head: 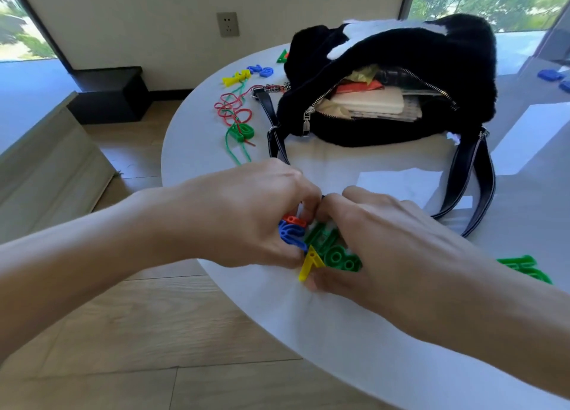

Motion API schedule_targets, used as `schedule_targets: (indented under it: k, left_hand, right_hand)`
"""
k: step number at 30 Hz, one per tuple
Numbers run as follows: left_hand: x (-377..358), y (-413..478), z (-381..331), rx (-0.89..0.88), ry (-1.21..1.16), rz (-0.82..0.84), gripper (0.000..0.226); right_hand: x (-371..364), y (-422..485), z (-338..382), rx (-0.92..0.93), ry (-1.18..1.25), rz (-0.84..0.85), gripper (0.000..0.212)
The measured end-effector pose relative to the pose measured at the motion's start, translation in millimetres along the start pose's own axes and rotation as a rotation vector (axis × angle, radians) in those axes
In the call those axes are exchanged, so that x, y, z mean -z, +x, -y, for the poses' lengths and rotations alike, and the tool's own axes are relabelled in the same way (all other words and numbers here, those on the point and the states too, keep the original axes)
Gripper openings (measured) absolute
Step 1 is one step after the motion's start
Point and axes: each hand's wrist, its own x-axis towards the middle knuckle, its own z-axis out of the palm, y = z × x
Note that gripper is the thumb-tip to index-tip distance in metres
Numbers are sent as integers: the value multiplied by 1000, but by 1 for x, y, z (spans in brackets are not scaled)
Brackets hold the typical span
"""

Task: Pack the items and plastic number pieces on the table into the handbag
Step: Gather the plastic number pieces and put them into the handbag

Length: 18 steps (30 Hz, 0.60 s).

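Plastic number pieces (pixel 327 249) in green, blue, orange and one yellow sit bunched near the edge of the white table (pixel 339 332), gathered between both hands. The left hand (pixel 246 215) curls round the blue and orange ones, the right hand (pixel 385 233) round the green. Beyond them the black furry handbag (pixel 401 55) lies unzipped, holding flat white, red and yellowish items. Coloured strings (pixel 234 110) lie to its left.

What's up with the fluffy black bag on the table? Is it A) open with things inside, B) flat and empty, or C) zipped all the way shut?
A: the handbag has its zipper undone, and a white flat item shows in the opening among other things.
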Motion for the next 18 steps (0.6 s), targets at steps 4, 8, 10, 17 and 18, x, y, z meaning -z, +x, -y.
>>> schedule_targets:
  k: [4, 8, 10, 17, 18]
  left_hand:
    - [3, 0, 0, 6, -59, 24, 29]
    - [2, 1, 3, 16, -99, 22, 32]
    - [2, 1, 4, 21, -99, 19, 32]
    - [3, 6, 11, 4, -153, 1, 22]
    - [3, 6, 11, -2, -155, -7, 21]
  right_hand:
    - [3, 0, -1, -3, 44, 6, 48]
    - [5, 3, -5, 12, 66, -38, 43]
    - [5, 4, -6, 20, 80, -51, 40]
    - [-1, 8, -19, 62, 157, -100, 21]
    - [-2, 9, -21, 65, 160, -106, 19]
